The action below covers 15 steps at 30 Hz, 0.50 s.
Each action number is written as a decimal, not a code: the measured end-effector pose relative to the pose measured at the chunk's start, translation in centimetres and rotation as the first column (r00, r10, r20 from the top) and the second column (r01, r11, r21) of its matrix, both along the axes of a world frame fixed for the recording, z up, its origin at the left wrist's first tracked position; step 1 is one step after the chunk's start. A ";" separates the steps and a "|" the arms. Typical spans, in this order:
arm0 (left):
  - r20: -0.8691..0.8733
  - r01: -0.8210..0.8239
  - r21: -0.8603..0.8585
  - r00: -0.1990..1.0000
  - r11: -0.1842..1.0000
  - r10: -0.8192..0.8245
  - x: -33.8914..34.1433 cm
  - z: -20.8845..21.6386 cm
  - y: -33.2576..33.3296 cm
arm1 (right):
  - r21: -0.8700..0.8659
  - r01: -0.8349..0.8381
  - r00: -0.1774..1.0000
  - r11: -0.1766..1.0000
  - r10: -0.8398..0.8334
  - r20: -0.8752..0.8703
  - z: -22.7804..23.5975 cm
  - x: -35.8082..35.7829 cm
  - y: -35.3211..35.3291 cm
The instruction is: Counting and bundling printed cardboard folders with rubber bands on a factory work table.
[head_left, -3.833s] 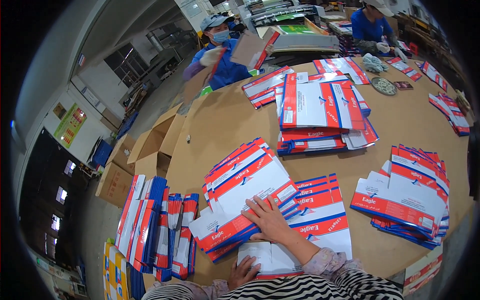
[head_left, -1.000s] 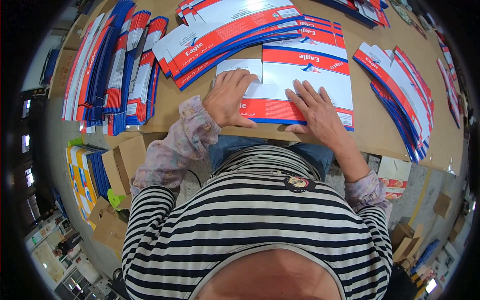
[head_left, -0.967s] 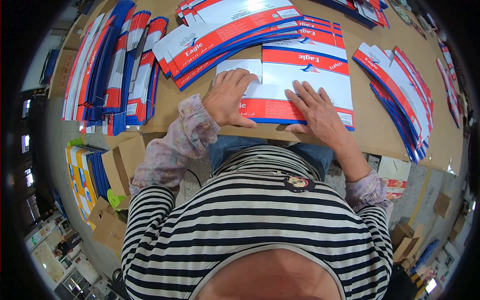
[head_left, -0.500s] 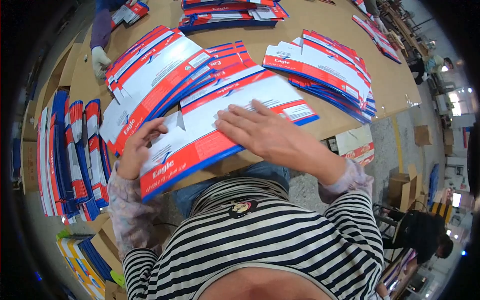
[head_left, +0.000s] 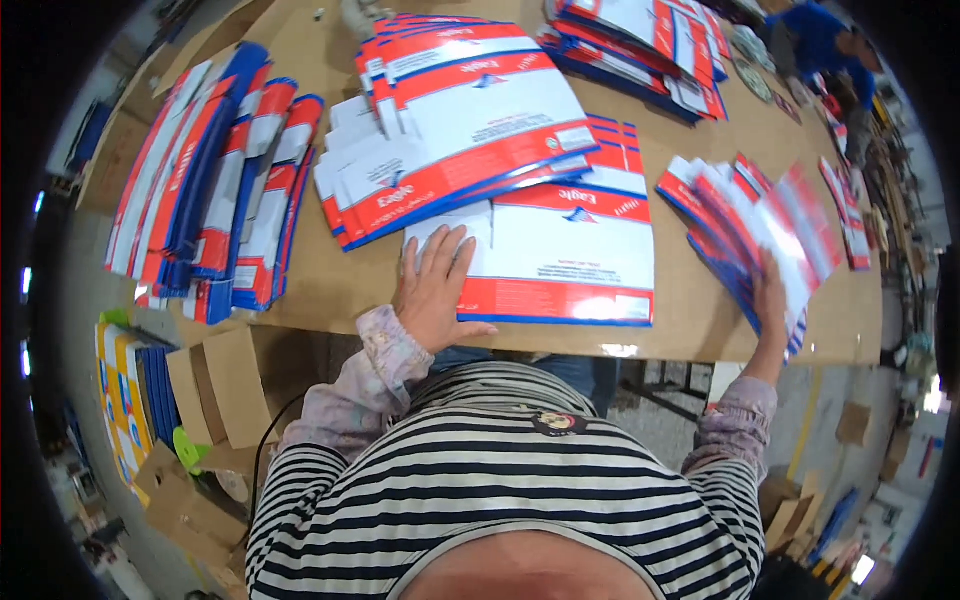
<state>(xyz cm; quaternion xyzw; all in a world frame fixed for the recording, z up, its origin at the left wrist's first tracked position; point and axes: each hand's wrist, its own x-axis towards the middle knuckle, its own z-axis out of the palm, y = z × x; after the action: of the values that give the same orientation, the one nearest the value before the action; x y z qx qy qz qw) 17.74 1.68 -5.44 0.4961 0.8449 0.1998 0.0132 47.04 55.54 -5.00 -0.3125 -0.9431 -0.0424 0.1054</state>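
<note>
My left hand (head_left: 433, 290) lies flat with its fingers spread on the left end of a folded-flat cardboard carton (head_left: 565, 255). This carton is white and red with a blue edge and lies at the table's near edge. Over at the right pile, my right hand (head_left: 770, 300) grips the near edge of another flat carton (head_left: 795, 225), which is smeared by motion. Beneath it is a fanned pile of the same cartons (head_left: 705, 195). A larger fanned stack (head_left: 490, 100) overlaps the far side of the carton under my left hand.
Bundles of flat cartons (head_left: 195, 190) stand on edge at the left of the brown table (head_left: 620, 350). Another stack (head_left: 640, 60) lies at the far side. Open cardboard boxes (head_left: 235, 385) are at lower left. A gloved hand (head_left: 365, 15) shows at the far edge.
My right hand has gone from the middle carton to the right pile and taken hold of a carton there. My left hand has flattened onto the near carton, which now lies squarer. The view has turned.
</note>
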 end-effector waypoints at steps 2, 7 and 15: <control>0.002 0.030 -0.039 1.000 0.999 -0.030 -0.8 -0.1 -0.8 | -0.104 0.013 0.999 0.995 -0.018 -0.050 -1.3 -0.8 -0.5; -0.092 0.029 -0.057 0.995 0.998 -0.034 -0.4 0.1 -2.0 | -0.143 -0.239 0.948 0.960 0.199 -0.249 7.3 -13.5 -11.6; -0.087 0.004 -0.011 0.996 1.000 -0.005 -0.2 -0.9 -1.2 | -0.098 -0.347 0.921 0.933 0.319 -0.225 3.9 -36.2 -26.3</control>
<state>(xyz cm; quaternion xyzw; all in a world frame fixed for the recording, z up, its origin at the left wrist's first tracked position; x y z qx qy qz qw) 17.55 0.48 -6.36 0.5061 0.8446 0.1733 -0.0205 10.81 29.28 -1.08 -0.1566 -0.9672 0.0732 0.1864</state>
